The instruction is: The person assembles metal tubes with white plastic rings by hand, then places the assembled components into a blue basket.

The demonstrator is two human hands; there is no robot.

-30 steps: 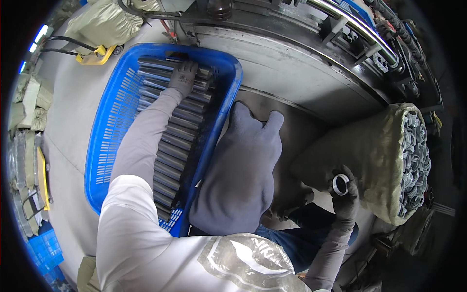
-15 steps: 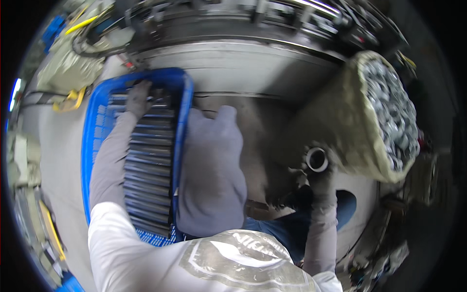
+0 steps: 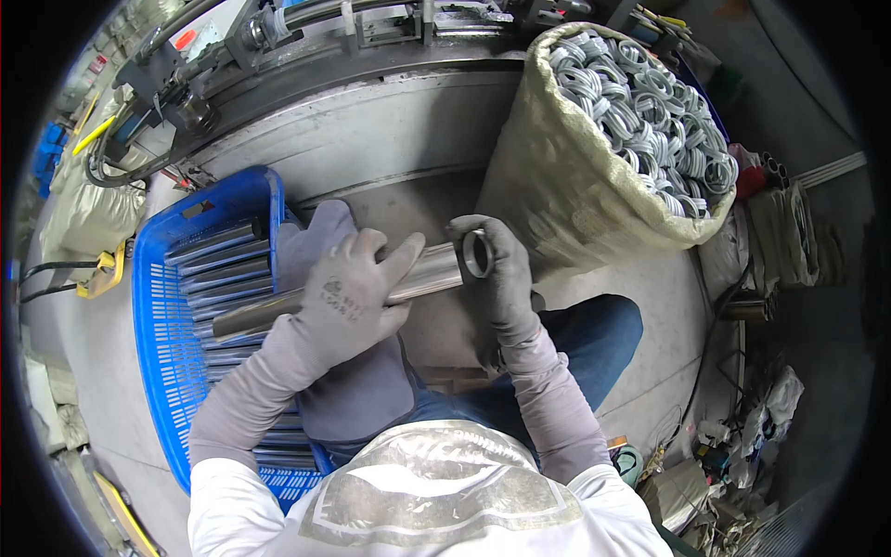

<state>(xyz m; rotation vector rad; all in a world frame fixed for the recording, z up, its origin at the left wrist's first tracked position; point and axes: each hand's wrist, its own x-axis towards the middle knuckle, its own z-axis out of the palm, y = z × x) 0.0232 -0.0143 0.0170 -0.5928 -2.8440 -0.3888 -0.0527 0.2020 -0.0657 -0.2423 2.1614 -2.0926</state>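
My gloved left hand (image 3: 345, 295) is wrapped round the middle of a shiny metal tube (image 3: 432, 272), which lies slanted across my lap. One end of the tube points down left over the basket. At its other end, my gloved right hand (image 3: 509, 283) grips a metal ring (image 3: 467, 265) with a dark opening, its fingers curled over the top. The ring sits against the tube end; whether it is pushed on, I cannot tell. To the left, a blue plastic basket (image 3: 144, 325) holds several similar tubes (image 3: 223, 269) laid side by side.
A tall woven sack (image 3: 548, 176) full of grey metal rings (image 3: 650, 116) stands at the far right. Machinery on a long dark bench (image 3: 325, 70) runs across the back. Grey cloth (image 3: 362, 404) covers my left leg. Bags and scraps (image 3: 682, 492) lie at the lower right.
My left hand has come out of the basket with a tube and moved right. My right hand, with the ring, has moved left and up to meet the tube end.
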